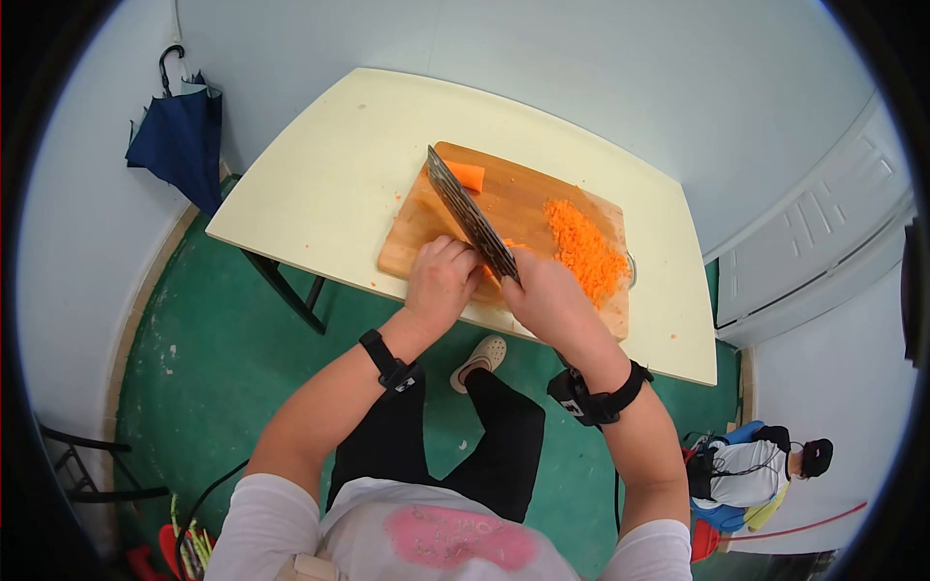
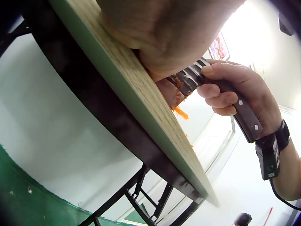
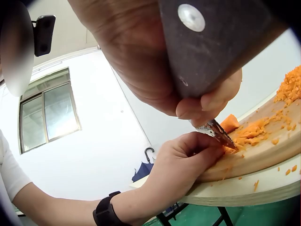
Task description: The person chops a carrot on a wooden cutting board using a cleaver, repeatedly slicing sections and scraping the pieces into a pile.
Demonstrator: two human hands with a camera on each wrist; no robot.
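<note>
My right hand grips the dark handle of a kitchen knife, whose broad blade slants up and left over a wooden cutting board. Beside the blade, my left hand holds sliced carrot against the board with bent fingers, mostly hidden under them. In the right wrist view its fingertips are right next to the blade. A thick carrot piece lies near the board's far left corner, partly behind the blade. Finely chopped carrot is heaped on the board's right side.
The board lies at the near edge of a pale table standing by the wall. Small carrot crumbs dot the tabletop. A blue umbrella hangs at the left. Another person is at the lower right, away from the table.
</note>
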